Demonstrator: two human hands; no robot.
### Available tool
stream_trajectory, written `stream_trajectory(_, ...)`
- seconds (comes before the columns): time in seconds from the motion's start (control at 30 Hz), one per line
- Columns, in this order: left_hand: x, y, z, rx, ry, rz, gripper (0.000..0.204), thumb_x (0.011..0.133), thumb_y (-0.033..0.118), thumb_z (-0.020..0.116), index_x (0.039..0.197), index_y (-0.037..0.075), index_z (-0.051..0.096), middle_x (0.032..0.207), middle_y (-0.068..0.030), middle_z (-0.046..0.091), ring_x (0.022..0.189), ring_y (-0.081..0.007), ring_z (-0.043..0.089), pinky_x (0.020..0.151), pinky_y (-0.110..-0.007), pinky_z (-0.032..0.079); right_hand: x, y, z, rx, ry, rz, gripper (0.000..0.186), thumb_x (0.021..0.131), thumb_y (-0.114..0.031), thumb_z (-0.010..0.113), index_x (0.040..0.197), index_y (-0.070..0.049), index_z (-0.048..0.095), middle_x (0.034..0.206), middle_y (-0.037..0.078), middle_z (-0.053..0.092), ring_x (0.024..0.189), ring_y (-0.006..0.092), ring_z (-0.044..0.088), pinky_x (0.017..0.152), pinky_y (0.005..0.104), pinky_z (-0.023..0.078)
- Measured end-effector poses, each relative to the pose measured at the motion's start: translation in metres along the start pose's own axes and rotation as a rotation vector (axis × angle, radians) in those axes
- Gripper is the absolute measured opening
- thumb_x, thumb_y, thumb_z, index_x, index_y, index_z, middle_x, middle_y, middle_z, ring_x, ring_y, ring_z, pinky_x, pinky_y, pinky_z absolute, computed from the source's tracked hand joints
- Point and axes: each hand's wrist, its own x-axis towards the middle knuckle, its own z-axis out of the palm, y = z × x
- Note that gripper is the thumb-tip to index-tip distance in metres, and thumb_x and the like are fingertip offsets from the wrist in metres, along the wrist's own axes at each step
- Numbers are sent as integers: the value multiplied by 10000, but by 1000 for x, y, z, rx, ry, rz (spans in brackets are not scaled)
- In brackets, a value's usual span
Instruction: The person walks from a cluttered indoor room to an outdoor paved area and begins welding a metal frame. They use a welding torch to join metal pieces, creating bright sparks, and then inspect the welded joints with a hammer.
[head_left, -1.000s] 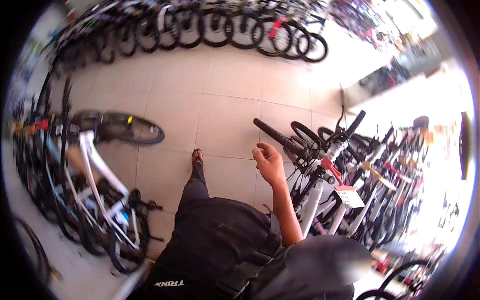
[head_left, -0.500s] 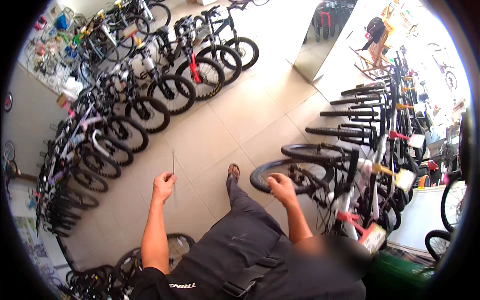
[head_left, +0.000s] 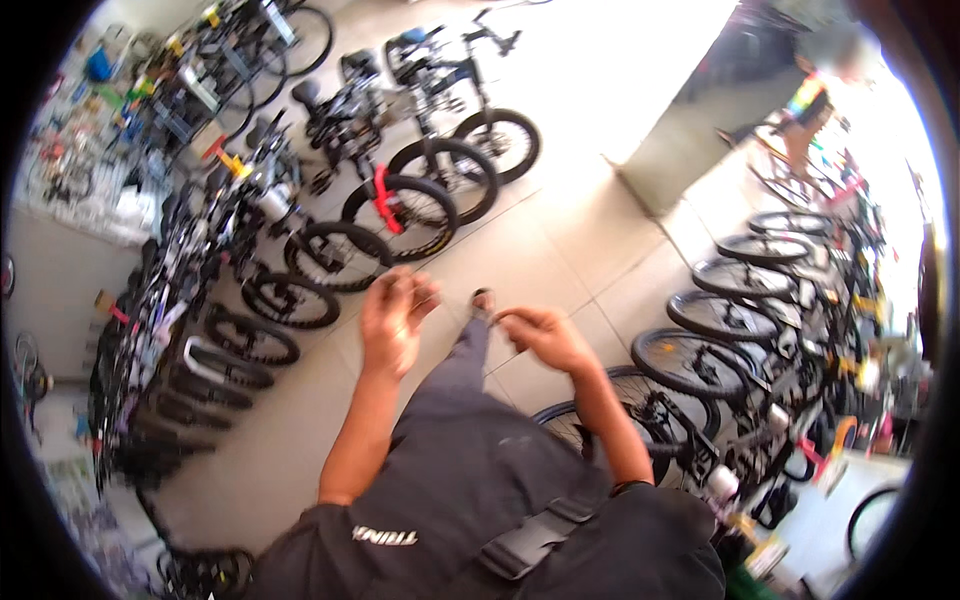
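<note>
My left hand (head_left: 398,320) is raised over the aisle, its curled fingers blurred, so anything in them is unclear. My right hand (head_left: 540,335) is bent into a pinch a little to the right of it, with something small and dark, hard to make out, at the fingertips. Both are in front of my dark-clothed body (head_left: 470,510). Below them my leg and sandaled foot (head_left: 482,300) rest on the tiled floor (head_left: 550,250).
Rows of bicycles line both sides: left (head_left: 315,255), one with a red fork (head_left: 385,205), and right (head_left: 690,360). A reflective pillar (head_left: 665,170) stands ahead. A blurred person (head_left: 805,110) is at the upper right. Crowded shelving (head_left: 80,150) is at the far left.
My view has swung round to face along the aisle. My left hand came into view holding a thin rod, then rose toward my right hand; the rod is no longer distinguishable.
</note>
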Motion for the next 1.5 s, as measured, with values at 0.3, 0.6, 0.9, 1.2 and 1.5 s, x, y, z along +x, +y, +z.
stream_trajectory(0.3,308,-68,176,-53,-322,-219,143,1106,166,608,1216,86,653,1130,-86,742,1045,-247,750,888,-388,640,132,-83,-195,239,453,56,265,1023,-229,754,1096,25,743,792,-7,656,682,77,587,631,255,490)
stream_trajectory(0.6,579,-157,384,201,-446,-323,184,1073,173,679,1207,48,665,1062,-80,732,907,-190,750,791,-324,606,322,-147,-451,381,602,-5,274,1095,-234,635,1048,19,729,803,13,640,706,106,593,649,264,498)
stream_trajectory(0.9,832,-186,535,20,-178,-328,153,1080,145,650,1222,89,660,1117,-80,729,893,-190,748,718,-302,606,560,-269,-708,147,411,125,300,1061,-295,683,1088,2,712,864,4,670,741,94,612,705,285,533)
stream_trajectory(1.2,1127,-267,788,208,-594,-712,205,1083,145,651,1270,61,658,1154,-103,727,974,-244,751,806,-356,635,703,-349,-938,390,889,-4,228,1037,-204,687,1052,22,712,861,34,676,716,113,615,658,294,531)
stream_trajectory(1.5,1378,-361,1027,392,-904,-804,201,1090,127,632,1269,36,651,1191,-107,730,992,-219,749,828,-355,618,852,-391,-1196,637,1077,-108,284,1069,-261,675,987,5,728,833,29,676,696,101,605,608,286,520)
